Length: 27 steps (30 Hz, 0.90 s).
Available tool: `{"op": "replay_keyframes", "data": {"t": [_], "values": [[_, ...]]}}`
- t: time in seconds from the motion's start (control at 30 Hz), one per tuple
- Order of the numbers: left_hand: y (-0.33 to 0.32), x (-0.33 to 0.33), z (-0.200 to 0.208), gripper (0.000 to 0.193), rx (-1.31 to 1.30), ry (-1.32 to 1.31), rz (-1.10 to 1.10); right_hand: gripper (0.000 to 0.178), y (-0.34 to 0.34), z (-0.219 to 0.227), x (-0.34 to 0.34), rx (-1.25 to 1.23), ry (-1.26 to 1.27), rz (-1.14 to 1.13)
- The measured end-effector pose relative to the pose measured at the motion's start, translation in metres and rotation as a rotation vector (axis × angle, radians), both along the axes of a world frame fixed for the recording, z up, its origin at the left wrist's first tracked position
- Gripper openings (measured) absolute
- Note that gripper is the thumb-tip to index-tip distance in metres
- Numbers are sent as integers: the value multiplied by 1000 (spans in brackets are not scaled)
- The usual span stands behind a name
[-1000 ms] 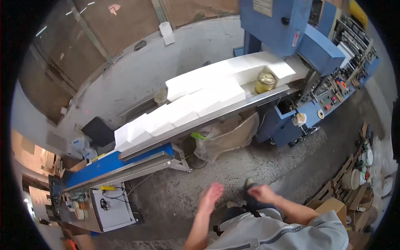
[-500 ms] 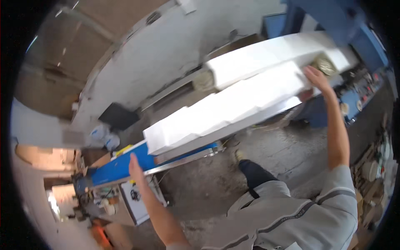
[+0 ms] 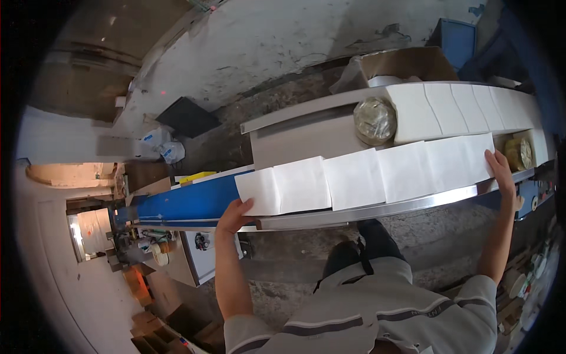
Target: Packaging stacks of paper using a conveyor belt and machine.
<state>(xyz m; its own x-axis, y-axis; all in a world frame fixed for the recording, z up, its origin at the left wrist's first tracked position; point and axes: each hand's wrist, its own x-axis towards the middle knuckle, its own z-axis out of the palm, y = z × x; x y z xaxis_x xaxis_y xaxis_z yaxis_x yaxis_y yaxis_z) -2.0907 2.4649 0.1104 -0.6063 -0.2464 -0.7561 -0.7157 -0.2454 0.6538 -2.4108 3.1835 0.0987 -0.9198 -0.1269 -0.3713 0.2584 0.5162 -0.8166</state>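
Clock read from view centre. At 9, blue belt (image 3: 194, 197) runs in toward the paper. At 8, left hand (image 3: 232, 218) on the near end of the white paper row (image 3: 356, 180); thumb over its edge, cannot tell if fingers clamp. Row spans from just left of centre to 3, sheets overlapping in steps. At 2, shiny round object (image 3: 375, 121) beside a second white row (image 3: 463, 109). At 3, right hand (image 3: 501, 170), fingers against the row's far end; grip unclear.
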Motion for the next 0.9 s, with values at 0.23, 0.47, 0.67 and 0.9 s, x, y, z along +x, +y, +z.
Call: {"op": "replay_keyframes", "data": {"t": [0.23,0.47,0.67,0.9], "values": [[-11,14,-5,69,89,140,121,47,-31,12,23,107,276,-74],[-62,88,0,64,19,425,331,44,-287,154,185,-420,445,169],[-93,185,16,86,296,852,475,62,-552,68,312,-784,-476,461],[-142,317,38,65,14,576,340,85,-706,48,435,-928,-784,706]]}}
